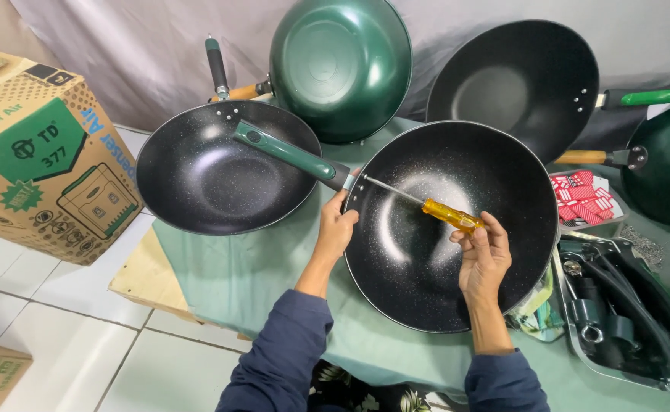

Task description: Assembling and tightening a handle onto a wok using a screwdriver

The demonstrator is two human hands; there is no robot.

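Observation:
A black speckled wok [449, 305] lies in front of me on a green cloth, its green handle [285, 150] pointing up and left over a second black pan [198, 183]. My left hand [336, 229] grips the wok's rim where the handle joins. My right hand [484, 255] holds a screwdriver [449, 214] by its yellow handle inside the wok. The metal shaft runs up and left to the handle joint.
A green wok [340, 65] stands upside down at the back, beside another black wok [514, 80] and a green pan [667, 164]. A printed cardboard box [33, 152] is at left. At right, a metal tray [617, 374] holds dark handles, behind it a red packet [581, 197].

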